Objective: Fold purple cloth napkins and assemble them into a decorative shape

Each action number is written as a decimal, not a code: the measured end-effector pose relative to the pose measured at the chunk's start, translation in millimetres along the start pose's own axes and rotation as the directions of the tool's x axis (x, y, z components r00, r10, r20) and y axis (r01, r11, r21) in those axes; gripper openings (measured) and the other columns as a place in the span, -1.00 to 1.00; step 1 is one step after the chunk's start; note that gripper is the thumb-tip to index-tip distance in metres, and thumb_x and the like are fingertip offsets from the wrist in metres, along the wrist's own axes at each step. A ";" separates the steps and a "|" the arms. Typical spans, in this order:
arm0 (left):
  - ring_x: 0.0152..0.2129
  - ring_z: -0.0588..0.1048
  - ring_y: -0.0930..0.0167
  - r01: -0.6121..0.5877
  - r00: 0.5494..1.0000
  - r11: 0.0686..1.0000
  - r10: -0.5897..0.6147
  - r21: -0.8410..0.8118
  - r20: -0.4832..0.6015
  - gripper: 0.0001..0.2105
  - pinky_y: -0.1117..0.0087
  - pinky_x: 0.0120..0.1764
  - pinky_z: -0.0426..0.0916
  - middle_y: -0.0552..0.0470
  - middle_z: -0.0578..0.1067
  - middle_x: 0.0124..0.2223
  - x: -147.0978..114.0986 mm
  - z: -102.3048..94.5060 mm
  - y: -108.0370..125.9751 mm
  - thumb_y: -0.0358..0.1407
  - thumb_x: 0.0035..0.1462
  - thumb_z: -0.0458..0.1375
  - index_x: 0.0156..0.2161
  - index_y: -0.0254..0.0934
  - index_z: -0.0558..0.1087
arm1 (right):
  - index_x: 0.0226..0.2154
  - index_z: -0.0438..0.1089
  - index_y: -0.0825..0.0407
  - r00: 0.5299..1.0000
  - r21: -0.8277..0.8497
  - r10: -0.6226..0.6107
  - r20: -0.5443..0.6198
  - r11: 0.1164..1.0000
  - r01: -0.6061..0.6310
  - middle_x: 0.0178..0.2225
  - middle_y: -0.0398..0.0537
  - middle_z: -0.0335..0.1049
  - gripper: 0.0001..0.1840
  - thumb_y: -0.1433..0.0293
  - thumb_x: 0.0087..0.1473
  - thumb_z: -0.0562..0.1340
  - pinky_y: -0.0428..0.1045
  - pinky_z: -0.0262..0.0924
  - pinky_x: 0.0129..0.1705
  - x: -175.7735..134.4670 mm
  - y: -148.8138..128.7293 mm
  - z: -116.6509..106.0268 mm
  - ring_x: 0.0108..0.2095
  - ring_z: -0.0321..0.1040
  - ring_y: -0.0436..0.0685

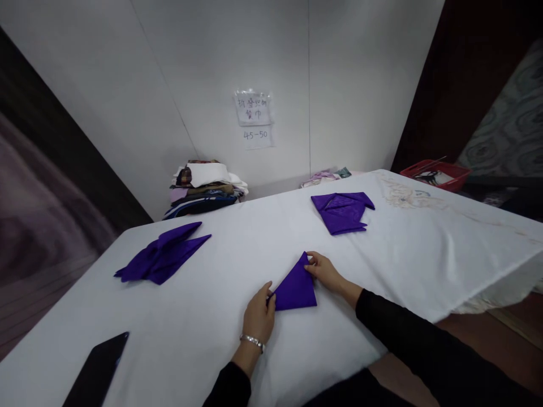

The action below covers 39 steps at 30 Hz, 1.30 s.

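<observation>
A purple cloth napkin [296, 289], folded into a triangle, lies on the white-covered table in front of me. My left hand [258, 316], with a bracelet at the wrist, pinches its left corner. At the top corner, the thumb and fingers of my right hand [324, 272] close on the cloth. Another purple napkin [163, 252], folded into a long pointed shape, rests to the left. Farther back on the right is a third folded purple napkin [343, 212] with pointed ends.
A dark flat object [97, 373] lies at the table's near left. Behind the table's far edge sits a stack of folded fabrics [206, 189]. A red basket [456, 176] stands at the far right, near tangled pale strings [403, 195]. Handwritten paper signs [253, 108] hang on the wall.
</observation>
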<state>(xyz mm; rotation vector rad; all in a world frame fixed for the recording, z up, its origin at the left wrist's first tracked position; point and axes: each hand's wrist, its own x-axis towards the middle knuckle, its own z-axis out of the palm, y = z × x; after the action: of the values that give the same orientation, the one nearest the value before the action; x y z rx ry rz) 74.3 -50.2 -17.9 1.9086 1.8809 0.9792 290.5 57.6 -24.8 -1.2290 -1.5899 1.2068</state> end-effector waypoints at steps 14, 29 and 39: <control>-0.42 0.46 0.41 0.096 0.994 0.994 -0.099 -0.057 -0.050 -0.64 0.33 -0.31 0.39 0.00 0.48 -0.25 -3.1 -0.5 -5.5 -0.18 0.14 -0.11 -0.01 -0.26 0.31 | 0.10 0.12 0.04 0.998 -0.452 -0.054 0.031 0.890 0.062 -0.35 -0.12 0.38 -0.44 0.41 -0.01 0.09 -0.09 0.09 -0.36 3.0 -13.4 -5.2 -0.40 0.29 0.04; -0.29 0.44 0.36 0.009 0.996 0.998 -0.015 -0.066 -0.085 -0.70 0.27 -0.27 0.40 -0.06 0.43 -0.17 -4.3 -4.3 -10.3 -0.31 0.10 -0.07 -0.06 -0.25 0.32 | 0.05 0.14 0.02 0.998 -0.626 -0.043 0.035 0.778 0.055 -0.38 -0.14 0.38 -0.51 0.45 0.01 0.08 -0.11 -0.02 -0.40 6.4 -14.7 -4.2 -0.40 0.28 0.03; -0.21 0.43 0.35 0.006 0.996 1.000 -0.005 0.012 -0.086 -0.71 0.23 -0.14 0.38 -0.05 0.42 -0.13 -6.5 -6.6 -20.5 -0.35 0.07 -0.07 -0.11 -0.24 0.38 | -0.19 0.24 -0.02 0.997 -0.690 -0.052 0.061 0.719 0.080 -0.34 -0.13 0.38 -0.79 0.42 0.06 0.06 -0.11 -0.04 -0.38 4.0 -20.1 -4.7 -0.38 0.27 0.03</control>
<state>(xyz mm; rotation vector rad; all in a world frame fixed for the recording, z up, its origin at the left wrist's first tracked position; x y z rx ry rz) 54.9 -55.9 -27.8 1.8954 1.9430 1.0662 289.2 60.9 -4.0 -1.5825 -2.2005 0.5693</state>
